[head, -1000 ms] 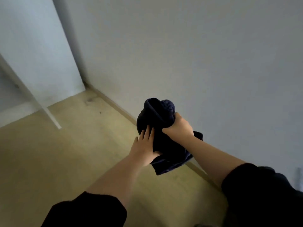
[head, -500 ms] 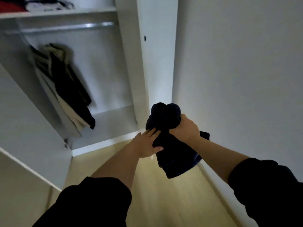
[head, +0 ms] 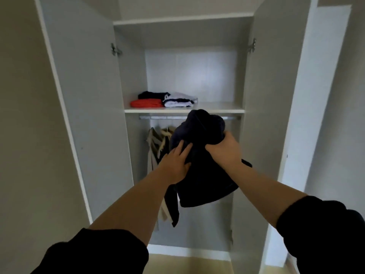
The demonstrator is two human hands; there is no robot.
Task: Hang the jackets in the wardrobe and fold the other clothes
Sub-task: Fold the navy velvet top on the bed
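Navy, soft-looking cloth fills the middle of the frame: a bundled dark garment held up in front of the open wardrobe. The right hand clenches a bunch of the fabric near its top, fingers curled round it. The left hand lies against the bundle's left side with fingers straight and spread, touching rather than gripping.

The bundle hides the middle and right of the metal rail and much of the lower compartment. Just left of it, beige and dark jackets hang on pale hangers. A dark strip trails down below the left forearm; whether it belongs to the held bundle or to a hanging jacket cannot be told.

Above the rail, a flat white shelf carries folded clothes at its left end: a red piece in front, a dark folded piece behind it, and a white-and-dark stack touching them on the right.

Smooth, matte white doors stand open on both sides, with small metal hinges near the top. The bundle is rounded above, with a limp flap hanging below the wrists. Pale wood floor shows at bottom centre, and black sleeves fill the lower corners.
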